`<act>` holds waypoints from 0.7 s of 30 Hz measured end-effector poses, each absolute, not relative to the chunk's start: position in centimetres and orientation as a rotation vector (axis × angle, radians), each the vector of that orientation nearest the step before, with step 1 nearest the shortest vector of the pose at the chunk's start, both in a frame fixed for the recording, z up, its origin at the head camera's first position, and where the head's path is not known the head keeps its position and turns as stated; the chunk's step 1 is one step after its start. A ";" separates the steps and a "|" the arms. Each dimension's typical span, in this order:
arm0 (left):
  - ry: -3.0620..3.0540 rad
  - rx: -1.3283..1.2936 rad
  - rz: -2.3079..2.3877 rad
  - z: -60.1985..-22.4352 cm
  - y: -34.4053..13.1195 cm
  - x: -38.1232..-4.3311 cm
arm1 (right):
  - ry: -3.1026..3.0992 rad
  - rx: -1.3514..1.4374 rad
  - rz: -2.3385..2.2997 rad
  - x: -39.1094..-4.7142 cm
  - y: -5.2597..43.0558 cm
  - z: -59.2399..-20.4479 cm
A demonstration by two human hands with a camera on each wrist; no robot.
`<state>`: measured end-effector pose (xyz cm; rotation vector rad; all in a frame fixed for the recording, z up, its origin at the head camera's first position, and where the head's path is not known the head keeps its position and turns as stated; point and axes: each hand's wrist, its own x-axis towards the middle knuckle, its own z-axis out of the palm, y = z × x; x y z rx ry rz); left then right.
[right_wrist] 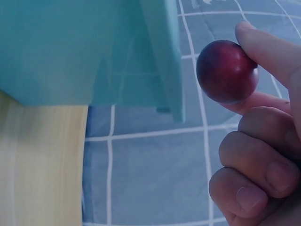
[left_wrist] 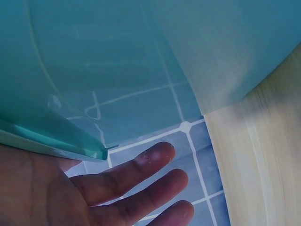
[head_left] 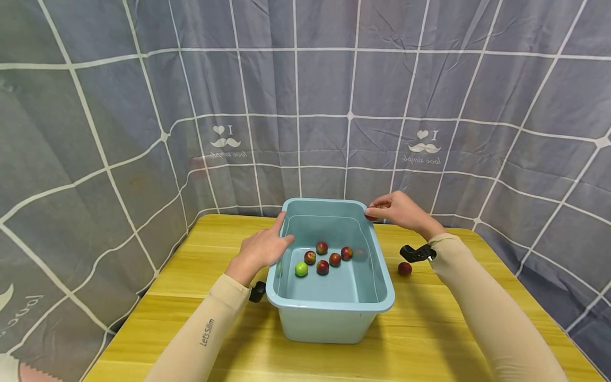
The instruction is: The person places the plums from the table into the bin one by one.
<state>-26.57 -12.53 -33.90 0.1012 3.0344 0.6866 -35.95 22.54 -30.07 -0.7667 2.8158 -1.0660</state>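
A light blue plastic bin [head_left: 329, 306] stands on the table, with several red plums [head_left: 322, 267] and one green plum [head_left: 301, 269] on its floor. My left hand [head_left: 262, 248] rests on the bin's left rim, thumb over the inside. In the left wrist view its other fingers [left_wrist: 141, 190] stretch out loosely beside the outer wall. My right hand [head_left: 403, 211] pinches a dark red plum [right_wrist: 227, 71] between thumb and index finger at the far right corner of the bin. The remaining fingers of that hand are curled toward the palm.
Another red plum [head_left: 404, 269] lies on the wooden table [head_left: 191, 265] to the right of the bin, near the right wrist strap. A grey curtain [head_left: 324, 143] with white grid lines hangs behind the table and around its sides.
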 end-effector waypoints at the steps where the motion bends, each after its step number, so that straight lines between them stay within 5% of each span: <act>1: 3.034 0.100 0.688 -33.9 -12.5 -26.6 | 2.815 -0.781 -1.052 -36.0 22.2 -29.9; 21: 3.023 0.093 0.714 -33.8 -12.5 -26.6 | 2.754 -0.980 -0.755 -36.3 15.6 -26.9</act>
